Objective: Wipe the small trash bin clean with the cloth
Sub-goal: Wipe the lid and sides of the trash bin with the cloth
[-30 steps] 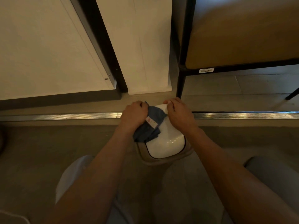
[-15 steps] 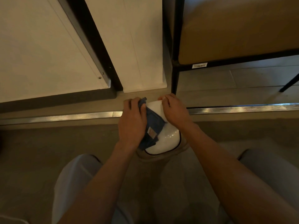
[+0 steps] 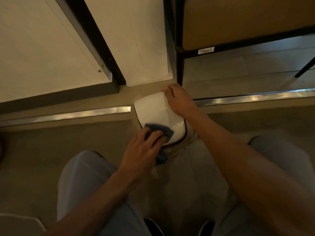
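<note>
small trash bin w/ glossy white domed lid and beige body (image 3: 157, 109) sits on the tan floor (image 3: 51, 159), straddling the ribbed metal threshold strip (image 3: 68, 114), right in front of the person's knees in pale grey trousers (image 3: 81, 176).

left hand (image 3: 142, 150) lies palm-down on the near edge of the lid, fingers (image 3: 153, 135) lightly spread and curled, pressing the crumpled dark blue cloth (image 3: 162, 131) flat onto the white surface. part of the cloth pokes out ahead of the fingertips onto the lid; another bit hangs below the palm, over the bin's near side by the dark seam round the lid. not a pinch, more a flat press w/ the cloth trapped under fingers and palm.

right hand (image 3: 179, 99) is on the far right edge of the lid, across the lid from the cloth grip, fingers bent over the rim toward the far side. it looks clamped on the lid edge, though the fingertips are hidden behind it so can't tell how tightly. both forearms run back toward the camera, either side of the bin.

beyond the right hand: black metal frame leg (image 3: 179, 70) of a piece of furniture w/ a tan panel (image 3: 238, 19). beyond the cloth hand, far left: white panels (image 3: 42, 48) w/ a dark frame between.
</note>
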`<state>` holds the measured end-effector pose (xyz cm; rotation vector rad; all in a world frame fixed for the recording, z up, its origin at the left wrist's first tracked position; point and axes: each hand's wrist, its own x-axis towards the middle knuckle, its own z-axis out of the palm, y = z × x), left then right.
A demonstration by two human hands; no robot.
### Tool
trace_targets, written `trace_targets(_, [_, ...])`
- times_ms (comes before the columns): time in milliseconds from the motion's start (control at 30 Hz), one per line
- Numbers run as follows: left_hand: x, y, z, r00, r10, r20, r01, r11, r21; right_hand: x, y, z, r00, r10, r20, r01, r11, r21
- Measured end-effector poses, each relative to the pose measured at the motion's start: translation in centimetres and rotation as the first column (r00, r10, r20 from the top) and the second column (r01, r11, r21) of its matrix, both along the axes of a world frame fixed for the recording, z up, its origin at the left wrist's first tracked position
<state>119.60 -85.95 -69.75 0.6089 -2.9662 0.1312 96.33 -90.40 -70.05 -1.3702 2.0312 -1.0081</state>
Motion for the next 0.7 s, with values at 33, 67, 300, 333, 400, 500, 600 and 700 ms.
trace_targets(33, [-0.4, 0.4, -0.1, 0.998, -0.038, 0.042, 0.038, 0.999, -0.010, 0.1, 0.0, 0.0, 1.000, 0.000, 0.000, 0.000, 1.000, 0.001])
trace_targets(67, [-1.0, 0.7, -0.2, 0.996, -0.068, 0.055, 0.070, 0.997, -0.026, 0.2, 0.0, -0.1, 1.000, -0.001, -0.005, 0.001, 1.000, 0.000])
trace_targets(300, [-6.2, 1.8, 1.2, 0.982, -0.067, 0.176, 0.084, 0.992, -0.092, 0.2, 0.2, -0.3, 0.999, -0.018, -0.032, 0.018, 1.000, -0.009])
trace_targets(333, [-6.0, 1.8, 1.4, 0.974, -0.065, 0.219, 0.090, 0.990, -0.108, 0.2, 0.2, -0.3, 0.999, -0.018, -0.040, 0.018, 1.000, -0.008])
trace_targets(400, [-4.8, 1.6, 1.7, 0.954, -0.068, 0.290, 0.114, 0.983, -0.142, 0.3, 0.2, 0.0, 0.999, -0.008, -0.044, 0.007, 1.000, -0.010])
trace_targets(500, [-3.0, 1.0, 2.0, 0.914, -0.088, 0.397, 0.153, 0.979, -0.137, 0.2, 0.3, 0.2, 1.000, 0.003, -0.027, -0.003, 1.000, -0.008])
trace_targets(600, [-4.0, 0.9, 2.1, 0.913, -0.109, 0.393, 0.175, 0.975, -0.135, 0.2, 0.4, 0.2, 1.000, 0.000, -0.022, -0.001, 1.000, -0.012])
trace_targets(700, [-6.3, 1.3, 2.0, 0.930, -0.125, 0.347, 0.184, 0.973, -0.143, 0.1, 0.3, 0.1, 1.000, -0.002, -0.027, 0.001, 1.000, -0.014])
